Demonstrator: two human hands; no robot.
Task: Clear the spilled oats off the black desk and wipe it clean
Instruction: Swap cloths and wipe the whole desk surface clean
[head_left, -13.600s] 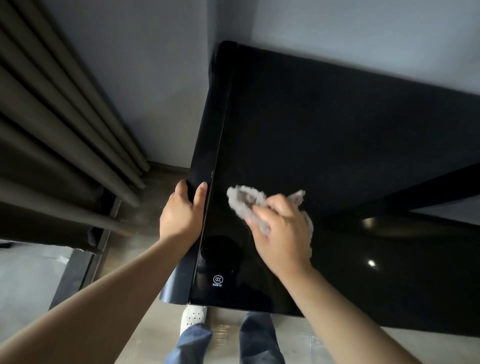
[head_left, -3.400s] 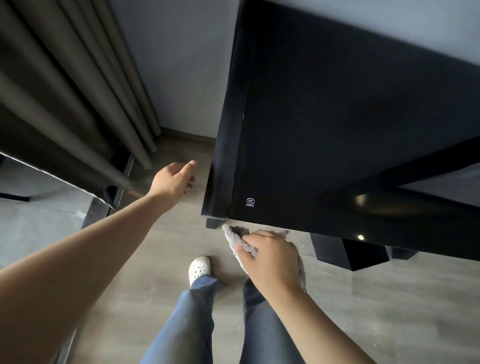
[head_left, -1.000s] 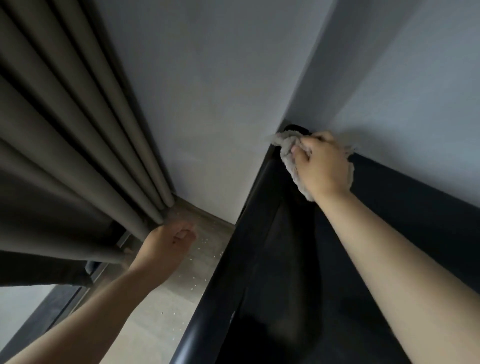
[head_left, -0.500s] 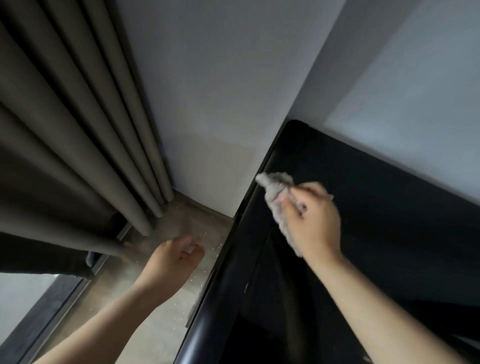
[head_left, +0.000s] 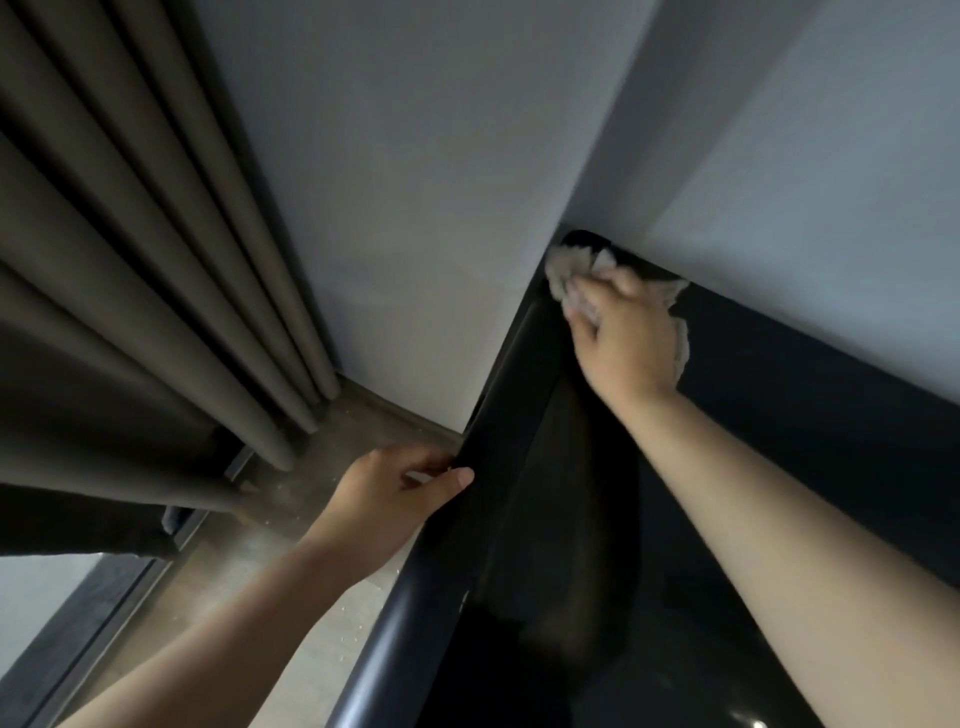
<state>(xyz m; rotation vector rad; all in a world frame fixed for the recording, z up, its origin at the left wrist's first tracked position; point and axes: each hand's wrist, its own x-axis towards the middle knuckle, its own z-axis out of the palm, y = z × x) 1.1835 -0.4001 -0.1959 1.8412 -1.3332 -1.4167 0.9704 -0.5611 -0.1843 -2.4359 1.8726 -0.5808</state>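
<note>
Bunching against the wall (head_left: 415, 208), the grey cloth (head_left: 566, 270) sits in the black counter's (head_left: 779, 415) far left corner, gripped in the curled fingers of the right hand (head_left: 628, 338), with the counter's left edge running straight back toward the person. No oats show on top; pale specks (head_left: 358, 636) dot the floor (head_left: 291, 587) beside it. The left hand (head_left: 384, 499), nearer, pinches that edge. No container shows.

Right arm outstretched, right hand (head_left: 626, 340) clutching the cloth (head_left: 567, 271); left hand (head_left: 387, 501) grips the desk (head_left: 789, 415) edge.
</note>
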